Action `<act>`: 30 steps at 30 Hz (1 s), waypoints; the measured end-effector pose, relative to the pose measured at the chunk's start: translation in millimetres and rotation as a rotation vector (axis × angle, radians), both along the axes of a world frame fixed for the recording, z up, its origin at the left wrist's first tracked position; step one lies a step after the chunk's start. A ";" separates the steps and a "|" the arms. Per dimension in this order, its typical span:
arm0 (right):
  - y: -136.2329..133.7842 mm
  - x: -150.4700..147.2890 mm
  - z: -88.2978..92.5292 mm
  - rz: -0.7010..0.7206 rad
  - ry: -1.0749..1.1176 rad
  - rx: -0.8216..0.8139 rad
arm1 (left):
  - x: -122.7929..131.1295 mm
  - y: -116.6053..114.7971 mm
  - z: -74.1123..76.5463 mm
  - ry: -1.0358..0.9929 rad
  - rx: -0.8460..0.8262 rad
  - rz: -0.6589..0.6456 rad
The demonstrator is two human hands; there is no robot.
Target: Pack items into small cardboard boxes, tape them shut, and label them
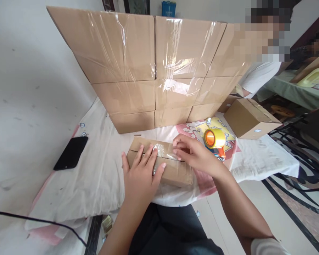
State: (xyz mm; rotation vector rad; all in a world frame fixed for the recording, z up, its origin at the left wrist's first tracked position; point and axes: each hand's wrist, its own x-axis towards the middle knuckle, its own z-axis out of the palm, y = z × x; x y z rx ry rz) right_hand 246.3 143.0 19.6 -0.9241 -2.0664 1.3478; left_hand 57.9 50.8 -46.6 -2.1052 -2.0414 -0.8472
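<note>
Head view: small carton (pixel 175 173) on cloth-covered counter (pixel 101 191), in front of carton stack (pixel 138 95). L hand (pixel 140 173) spread flat on its top, fingers apart; R hand (pixel 198 152) curled, thumb nr fingertips at clear tape (pixel 162 150), can't tell if gripping. Tape roll (pixel 220 138) just R, phone (pixel 71 153) L.

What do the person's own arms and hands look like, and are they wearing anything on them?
The left hand and right hand are bare: no gloves, rings or watch show. Both forearms are uncovered. A pale sleeve shows near the right elbow; the left sleeve is out of view.
</note>
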 end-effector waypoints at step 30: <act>11.2 11.9 -19.3 -0.218 -0.065 0.433 | 23.1 -12.7 -36.9 -0.111 0.456 -0.209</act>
